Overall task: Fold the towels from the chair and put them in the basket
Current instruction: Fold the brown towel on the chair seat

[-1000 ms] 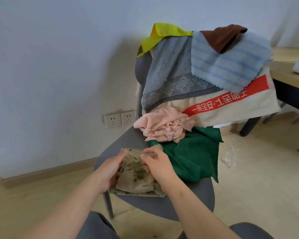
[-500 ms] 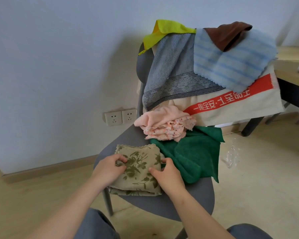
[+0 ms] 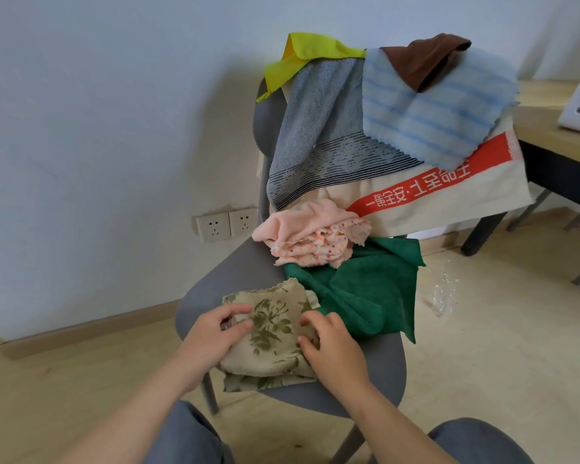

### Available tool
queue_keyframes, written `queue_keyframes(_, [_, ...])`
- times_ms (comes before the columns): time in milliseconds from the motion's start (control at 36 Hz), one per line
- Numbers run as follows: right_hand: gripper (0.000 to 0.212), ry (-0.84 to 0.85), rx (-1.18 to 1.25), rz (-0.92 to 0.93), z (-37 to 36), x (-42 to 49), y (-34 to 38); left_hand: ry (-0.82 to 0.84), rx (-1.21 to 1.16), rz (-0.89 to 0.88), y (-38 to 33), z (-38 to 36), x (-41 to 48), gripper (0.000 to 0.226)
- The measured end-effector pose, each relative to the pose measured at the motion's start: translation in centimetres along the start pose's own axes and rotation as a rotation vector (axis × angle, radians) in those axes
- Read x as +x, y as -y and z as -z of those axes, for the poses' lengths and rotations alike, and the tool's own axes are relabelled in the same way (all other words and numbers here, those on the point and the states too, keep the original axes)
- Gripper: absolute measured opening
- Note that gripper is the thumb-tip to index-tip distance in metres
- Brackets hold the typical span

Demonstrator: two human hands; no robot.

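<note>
One chair (image 3: 215, 289). Two wall sockets (image 3: 226, 224). One worktop (image 3: 543, 125). Two grips: left grip (image 3: 215, 333), right grip (image 3: 332, 349). Eight towels (image 3: 365, 296) for certain; pink heap (image 3: 312, 236) possibly two, too crumpled to tell.

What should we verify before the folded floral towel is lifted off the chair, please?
1. Floral towel folded: ok, it lies in layers on the chair seat.
2. Left hand grip: ok, fingers curl on its left edge.
3. Right hand grip: ok, fingers curl on its right edge.
4. Free of the green towel: not ok, the two touch.
5. Basket ready: cannot tell, none plainly in view.
</note>
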State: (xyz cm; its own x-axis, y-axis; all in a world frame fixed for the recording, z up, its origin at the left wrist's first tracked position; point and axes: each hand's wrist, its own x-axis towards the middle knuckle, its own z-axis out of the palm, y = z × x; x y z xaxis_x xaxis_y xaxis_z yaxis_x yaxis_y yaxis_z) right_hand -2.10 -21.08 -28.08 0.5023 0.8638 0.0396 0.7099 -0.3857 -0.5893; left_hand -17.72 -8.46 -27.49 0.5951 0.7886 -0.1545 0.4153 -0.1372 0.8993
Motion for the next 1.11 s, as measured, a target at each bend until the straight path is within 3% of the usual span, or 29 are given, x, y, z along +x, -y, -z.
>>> queue_keyframes(167, [0.026,-0.026,-0.078,0.096,0.6,-0.3,-0.4,0.021,0.520,-0.088,0.9,0.5,-0.4,0.033])
queue_keyframes(306, [0.029,-0.121,-0.307,0.477,1.4,-1.2,-0.2,0.009,0.681,-0.147,0.5,0.7,-0.6,0.041])
queue_keyframes(472, [0.052,0.194,-0.279,0.397,0.9,-1.5,-2.0,-0.099,0.880,-0.257,-0.4,0.8,-0.9,0.045])
queue_keyframes(556, [0.076,0.281,-0.349,0.410,1.0,-2.0,-1.8,-0.120,0.959,-0.510,-0.9,0.6,-1.9,0.041])
queue_keyframes(639, [0.068,0.221,-0.379,0.422,0.9,-2.0,-1.9,0.039,0.961,-0.597,-0.6,0.4,-2.9,0.032])
queue_keyframes(694, [0.056,0.146,-0.367,0.453,1.1,-2.1,-1.5,0.112,0.997,-0.587,0.0,0.4,-3.5,0.058])
queue_keyframes(806, [0.029,-0.134,-0.394,0.534,1.0,-2.2,-0.6,0.114,1.222,-0.683,0.9,0.4,-4.0,0.075])
queue_keyframes(889, [0.011,-0.183,-0.354,0.532,0.8,-2.1,-0.2,0.104,1.246,-0.727,1.0,0.4,-3.7,0.079])
queue_keyframes(972, [0.023,-0.047,-0.301,0.473,0.9,-2.1,-0.1,0.043,1.110,-0.775,1.1,0.6,-3.6,0.062])
queue_keyframes(1056, [0.031,0.103,-0.231,0.498,1.1,-2.2,-1.1,0.093,0.901,-0.645,1.2,1.3,-3.3,0.040])
queue_keyframes(1111, [0.049,0.212,-0.242,0.491,1.3,-2.2,-1.7,0.152,0.832,-0.497,1.3,1.8,-2.8,0.037])
